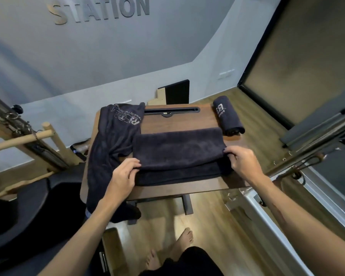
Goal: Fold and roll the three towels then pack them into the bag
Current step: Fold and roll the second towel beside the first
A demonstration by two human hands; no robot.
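A dark folded towel (177,150) lies across the middle of the small wooden table (179,121). My left hand (126,170) pinches the near left corner of its upper layer. My right hand (241,160) pinches the near right corner of the same layer. A second dark towel (110,148) with a grey logo lies unfolded on the table's left side and hangs over the front left edge. A rolled dark towel (228,116) with a logo rests at the table's far right corner. I see no bag that I can name for certain.
A black slot (171,111) runs along the table's far edge. Wooden and metal exercise frames stand at the left (28,136) and right (317,140). A black padded seat (28,212) sits at lower left. My bare feet (179,246) stand on the wooden floor below.
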